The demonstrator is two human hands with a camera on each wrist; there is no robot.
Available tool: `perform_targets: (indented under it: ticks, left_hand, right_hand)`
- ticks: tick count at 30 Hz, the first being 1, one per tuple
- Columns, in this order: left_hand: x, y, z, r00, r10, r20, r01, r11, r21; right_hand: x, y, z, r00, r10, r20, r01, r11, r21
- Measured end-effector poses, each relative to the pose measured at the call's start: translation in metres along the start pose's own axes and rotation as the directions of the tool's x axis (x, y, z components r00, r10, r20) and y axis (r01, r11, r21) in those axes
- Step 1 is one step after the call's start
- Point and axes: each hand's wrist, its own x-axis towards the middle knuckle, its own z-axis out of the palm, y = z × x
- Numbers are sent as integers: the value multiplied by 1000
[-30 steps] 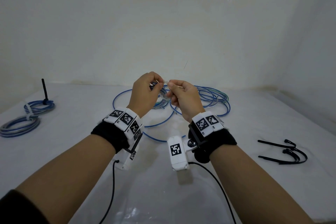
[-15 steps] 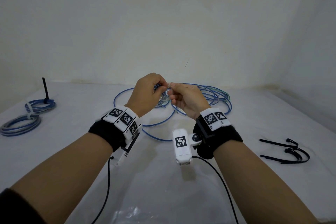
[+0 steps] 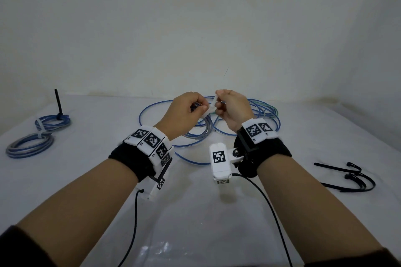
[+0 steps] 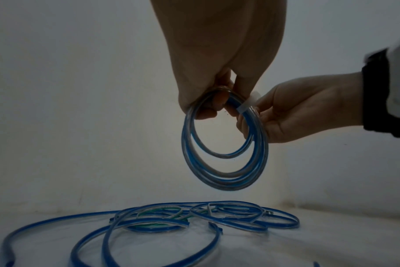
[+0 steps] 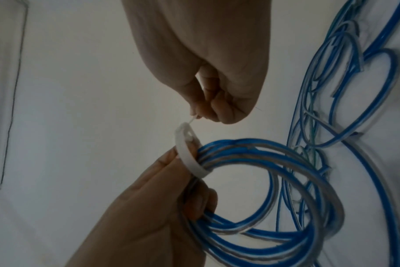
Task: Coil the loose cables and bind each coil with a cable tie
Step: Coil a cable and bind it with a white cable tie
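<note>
Above the white table point(image 3: 217, 212), in the head view, the left hand point(image 3: 184, 112) and the right hand point(image 3: 233, 107) are held close together, and a white cable tie point(image 3: 209, 109) is seen between them. Compared with half a second ago, the right hand is raised slightly and the tie's tail is drawn further up. Loose blue cables point(image 3: 260, 115) are spread on the table behind the hands. Two bound coils point(image 3: 41, 134) lie far left beside a black upright stick point(image 3: 58, 102), and black cable ties point(image 3: 355, 176) lie far right.

From the left wrist, a blue-and-grey coil point(image 4: 226, 148) is seen hanging from the left hand point(image 4: 217, 63), whose fingers are curled round its top. The tie point(image 4: 245, 105) is wrapped round the strands, with the right hand point(image 4: 297, 112) touching it.

From the right wrist, the tie's thin tail is pinched between thumb and fingertips of the right hand point(image 5: 208, 75), while the tie's loop point(image 5: 189, 151) encircles the coil point(image 5: 274, 207), which is gripped by the left hand point(image 5: 153, 207). More loose cables point(image 5: 354, 90) lie on the table beyond.
</note>
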Motion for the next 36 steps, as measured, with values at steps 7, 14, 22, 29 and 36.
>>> perform_targets:
  ticks: [7,14,22,29,36]
  left_hand:
    - [3,-2,2,986,-150,-78,143,986,-83]
    - [6,10,1,991,-134,4,133,983,-124]
    - [3,11,1,979,-190,-78,170,963,-210]
    - [1,12,-1,981,-184,-55,168,962,-215]
    - [1,12,-8,971,-215,-101,189,958,-216]
  right_hand:
    - [-2,2,3,989,-48,142,69,987,-146]
    - [13,-3,10,991,-131,-11,121,944,-308]
    - [2,-11,12,990,-37,135,65,975,-214]
    - [11,-5,17,990,-141,-7,129,924,-361]
    - [2,-14,22,990,-41,134,78,956,-284]
